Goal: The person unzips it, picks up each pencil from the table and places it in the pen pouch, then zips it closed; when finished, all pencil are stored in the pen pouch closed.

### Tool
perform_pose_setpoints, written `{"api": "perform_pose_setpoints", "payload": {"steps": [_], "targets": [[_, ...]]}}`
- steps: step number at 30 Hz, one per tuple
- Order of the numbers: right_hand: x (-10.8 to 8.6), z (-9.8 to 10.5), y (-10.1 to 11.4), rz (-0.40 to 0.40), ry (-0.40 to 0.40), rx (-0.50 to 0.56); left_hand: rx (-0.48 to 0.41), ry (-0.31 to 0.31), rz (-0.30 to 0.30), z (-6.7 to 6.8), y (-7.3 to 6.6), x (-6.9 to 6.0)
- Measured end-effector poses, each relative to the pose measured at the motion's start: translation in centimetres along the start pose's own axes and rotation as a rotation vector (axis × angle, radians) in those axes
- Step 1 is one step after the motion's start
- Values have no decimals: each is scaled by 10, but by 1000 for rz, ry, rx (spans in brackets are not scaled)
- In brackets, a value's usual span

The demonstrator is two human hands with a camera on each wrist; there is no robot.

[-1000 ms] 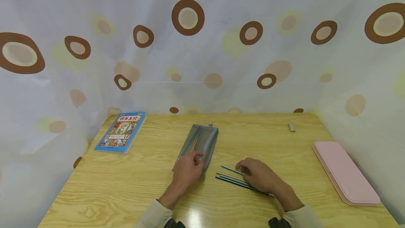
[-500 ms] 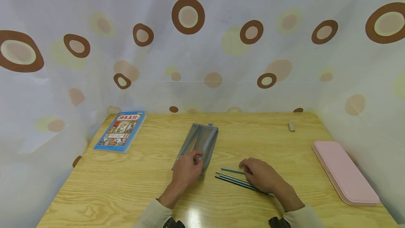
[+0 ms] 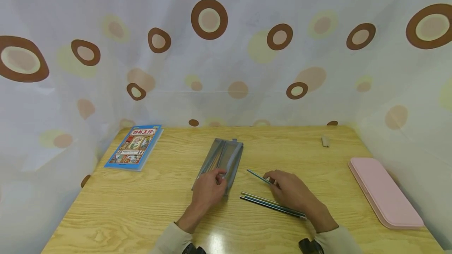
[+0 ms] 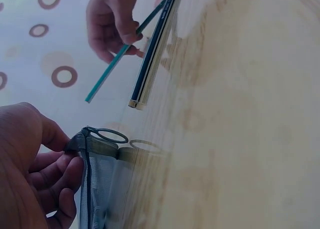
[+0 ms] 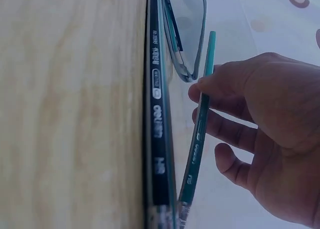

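A green pencil (image 5: 196,144) is gripped between the thumb and fingers of the right hand (image 3: 294,191) and held at a slant above a wooden table (image 3: 152,211). Just beneath, a small bundle of pencils (image 3: 262,202) is laid out on the tabletop, a dark pencil (image 5: 160,144) included; whether the bundle is touched by the raised pencil's rear end cannot be told from these angles. To the left, a gray mesh pouch (image 3: 226,154) is pinched at its edge by the left hand (image 3: 208,187), and long, slim items (image 3: 216,162) are seen through its mesh. A blue illustrated book (image 3: 134,148) is placed at the table's far left, a small beige block (image 3: 325,141) at the far right, and a pink case (image 3: 386,191) along the right side. The scene is enclosed by a pale backdrop (image 3: 240,58) patterned with brown-ringed spots.
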State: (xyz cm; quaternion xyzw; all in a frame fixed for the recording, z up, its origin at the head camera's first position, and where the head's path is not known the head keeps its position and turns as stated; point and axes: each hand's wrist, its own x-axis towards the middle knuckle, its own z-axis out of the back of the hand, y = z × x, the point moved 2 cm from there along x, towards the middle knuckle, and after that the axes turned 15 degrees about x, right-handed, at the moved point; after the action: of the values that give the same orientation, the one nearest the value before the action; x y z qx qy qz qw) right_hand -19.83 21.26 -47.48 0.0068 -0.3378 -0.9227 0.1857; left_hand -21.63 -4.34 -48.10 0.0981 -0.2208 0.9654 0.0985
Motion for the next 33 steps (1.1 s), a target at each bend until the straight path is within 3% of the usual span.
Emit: {"api": "perform_pose_setpoints", "payload": {"steps": [5, 11, 16, 20, 23, 33], "targets": [[10, 0, 3, -47, -13, 22, 3, -4, -3, -1, 0, 0], [26, -3, 6, -43, -51, 64, 5, -5, -11, 0, -1, 1], [39, -9, 2, -154, -78, 280, 3, -6, -14, 1, -1, 1], [51, -14, -2, -275, -64, 537, 1, -7, -13, 1, 0, 1], [58, -18, -1, -327, -40, 673, -4, -12, -11, 0, 1, 1], [74, -36, 5, -383, -14, 699, -10, -1, -4, 1, 1, 1]]}}
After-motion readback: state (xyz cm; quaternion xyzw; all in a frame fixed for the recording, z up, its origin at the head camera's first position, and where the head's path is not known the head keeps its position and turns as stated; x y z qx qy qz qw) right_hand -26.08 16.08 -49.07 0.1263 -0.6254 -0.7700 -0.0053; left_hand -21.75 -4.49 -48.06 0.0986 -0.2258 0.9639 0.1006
